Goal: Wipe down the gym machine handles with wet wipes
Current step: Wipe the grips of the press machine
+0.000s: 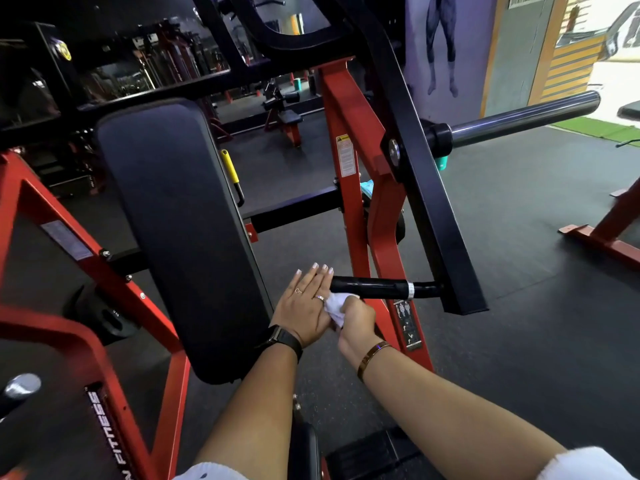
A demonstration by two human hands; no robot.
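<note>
The gym had a dark rubber floor [519, 237] and a red machine frame [349, 140] with a black pad [180, 216]. The right hand [356, 323] was closed on a white wipe [336, 306], just under the black handle [374, 287]. The left hand [306, 303] was flat and open, fingers touching the handle's end.

Single head-worn wide-angle view, forward and down; close above both forearms; gym machine handle [377, 287] just ahead
</note>
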